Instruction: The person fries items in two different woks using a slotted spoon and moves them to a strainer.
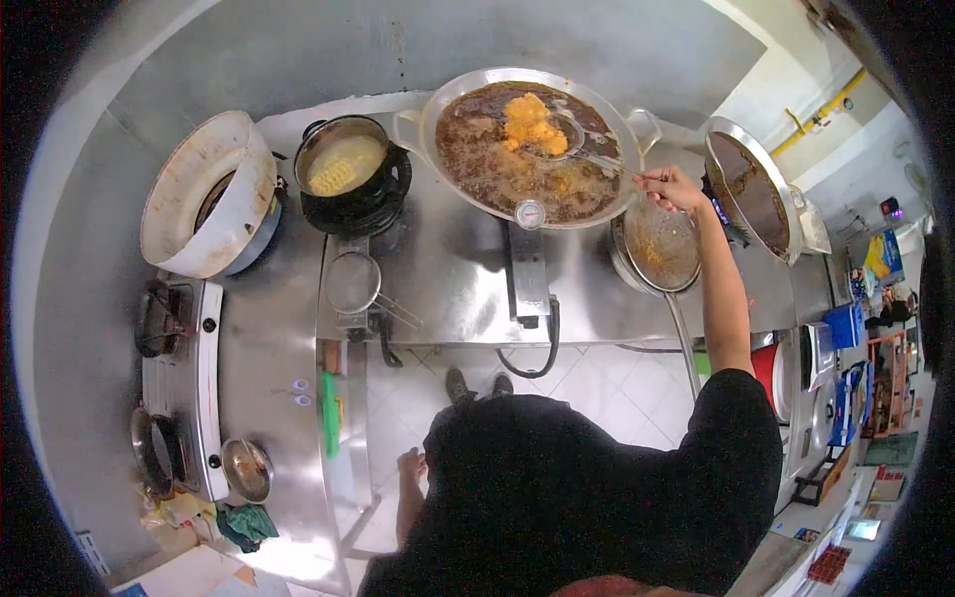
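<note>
My right hand (671, 189) grips the thin handle of a wire skimmer (573, 137) over a large two-handled metal wok (630, 195). Golden battered pieces of food (531, 123) rest on the skimmer, above or at the surface of dark, bubbling oil (485, 168). A dial thermometer (530, 214) sits at the wok's near rim. Just below my right hand is a pan with a mesh strainer (662, 250) across it, holding orange crumbs. My left hand (412, 464) hangs low beside my body, its fingers partly hidden; nothing shows in it.
A black pot (342, 155) of noodles in pale liquid stands left of the wok, with a small sieve (353, 282) before it. Further left are a white metal ring (205, 194) and a gas stove (201, 388). Another pan of dark liquid (748, 194) stands right.
</note>
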Demonstrator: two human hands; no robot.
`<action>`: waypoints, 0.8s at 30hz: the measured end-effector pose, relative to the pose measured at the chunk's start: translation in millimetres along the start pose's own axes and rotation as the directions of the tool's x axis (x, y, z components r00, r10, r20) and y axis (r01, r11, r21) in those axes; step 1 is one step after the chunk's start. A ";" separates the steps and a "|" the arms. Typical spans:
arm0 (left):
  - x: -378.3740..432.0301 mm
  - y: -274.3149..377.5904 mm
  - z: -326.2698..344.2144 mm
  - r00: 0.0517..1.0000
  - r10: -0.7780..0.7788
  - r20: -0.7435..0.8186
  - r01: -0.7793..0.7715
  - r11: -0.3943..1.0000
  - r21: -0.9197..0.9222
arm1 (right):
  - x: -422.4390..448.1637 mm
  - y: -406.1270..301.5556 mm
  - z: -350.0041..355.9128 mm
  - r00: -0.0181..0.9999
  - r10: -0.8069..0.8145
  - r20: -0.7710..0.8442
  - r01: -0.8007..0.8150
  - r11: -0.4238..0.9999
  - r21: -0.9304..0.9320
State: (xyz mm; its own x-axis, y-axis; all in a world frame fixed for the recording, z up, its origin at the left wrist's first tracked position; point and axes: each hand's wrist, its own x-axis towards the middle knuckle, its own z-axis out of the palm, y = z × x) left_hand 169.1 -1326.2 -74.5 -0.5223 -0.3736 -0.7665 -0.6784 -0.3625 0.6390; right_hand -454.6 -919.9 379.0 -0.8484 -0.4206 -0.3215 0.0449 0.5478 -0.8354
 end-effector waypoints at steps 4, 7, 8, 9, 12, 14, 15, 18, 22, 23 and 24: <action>4.1 22.8 1.9 0.994 -0.096 -0.048 0.094 0.995 -0.028 | -16.4 5.7 -7.9 0.998 0.051 -0.028 -0.052 0.999 -0.011; 10.4 34.4 6.3 0.951 -0.297 -0.082 0.275 0.939 -0.207 | -25.0 8.6 -11.7 0.998 0.051 -0.036 -0.051 0.999 -0.009; 12.9 38.0 2.9 0.964 -0.263 -0.047 0.253 0.954 -0.162 | -29.6 8.8 -12.3 0.997 0.050 -0.052 -0.052 0.998 -0.044; 16.4 42.2 -0.3 0.973 -0.231 -0.010 0.229 0.966 -0.118 | -35.1 8.9 -12.4 0.996 0.050 -0.068 -0.055 0.995 -0.080; 44.7 7.4 -19.6 0.959 0.245 0.145 -0.243 0.969 -0.036 | -34.2 -5.2 -8.3 0.997 -0.001 -0.080 -0.019 0.966 -0.257; 63.5 -5.0 -36.4 0.933 0.103 0.345 0.059 0.902 -0.428 | -27.1 -13.0 -7.8 0.989 -0.136 -0.059 0.094 0.882 -0.462; 63.2 -14.9 -44.4 0.872 0.013 0.490 0.345 0.695 -0.631 | -18.1 -26.2 -2.1 0.967 -0.256 -0.009 0.201 0.781 -0.591; 48.0 47.7 0.1 0.986 -0.119 0.119 0.154 0.925 -0.347 | -19.8 -9.6 -26.1 0.894 -0.446 0.038 0.266 0.462 -0.846; 24.4 43.6 2.2 0.990 0.036 0.137 -0.015 0.989 -0.144 | -13.4 -56.5 11.6 0.943 -0.331 -0.046 0.101 0.414 -0.905; 26.0 39.5 4.2 0.994 -0.001 0.106 0.021 0.982 -0.187 | -11.6 -53.0 10.3 0.945 -0.317 -0.077 0.046 0.364 -0.930; 32.2 33.9 8.2 0.996 -0.038 0.079 0.055 0.971 -0.234 | -9.3 -46.1 6.0 0.945 -0.306 -0.111 -0.012 0.308 -0.951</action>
State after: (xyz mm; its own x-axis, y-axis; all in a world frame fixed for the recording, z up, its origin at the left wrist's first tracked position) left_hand 125.1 -1343.5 -78.0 -0.5358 -0.2909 -0.7926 -0.5666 -0.5722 0.5930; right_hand -445.6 -945.6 417.8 -0.8743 -0.4854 0.0013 -0.4781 0.8616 0.1704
